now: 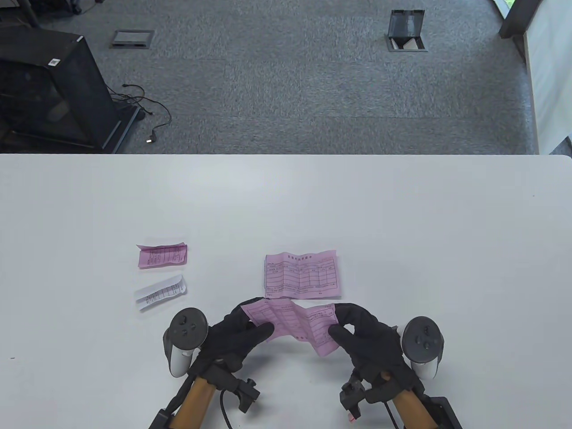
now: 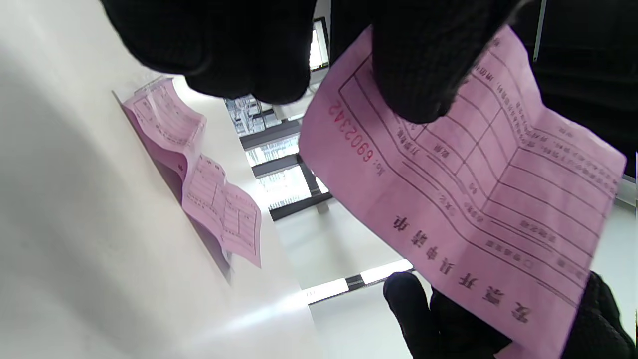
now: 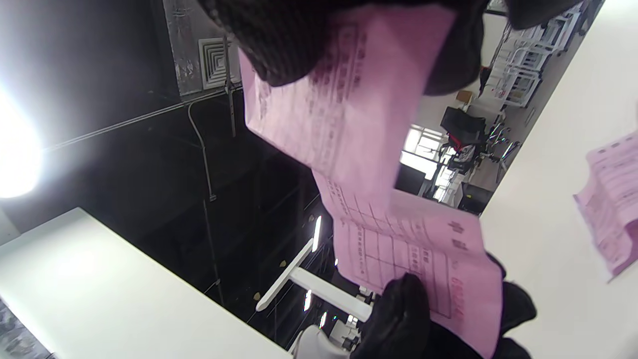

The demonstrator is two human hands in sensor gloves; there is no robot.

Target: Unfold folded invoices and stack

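Observation:
Both hands hold one creased pink invoice (image 1: 298, 326) spread between them, just above the table near its front edge. My left hand (image 1: 243, 333) pinches its left end and my right hand (image 1: 357, 333) pinches its right end. The sheet fills the left wrist view (image 2: 473, 199) and hangs from my fingers in the right wrist view (image 3: 349, 114). An unfolded pink invoice (image 1: 300, 274) lies flat just beyond it, also seen in the left wrist view (image 2: 199, 179) and the right wrist view (image 3: 615, 199). A folded pink invoice (image 1: 161, 255) and a folded white invoice (image 1: 160, 292) lie to the left.
The white table (image 1: 402, 214) stretches far and to both sides. Beyond its far edge lie grey carpet, a black cabinet (image 1: 49, 89) and cables on the floor.

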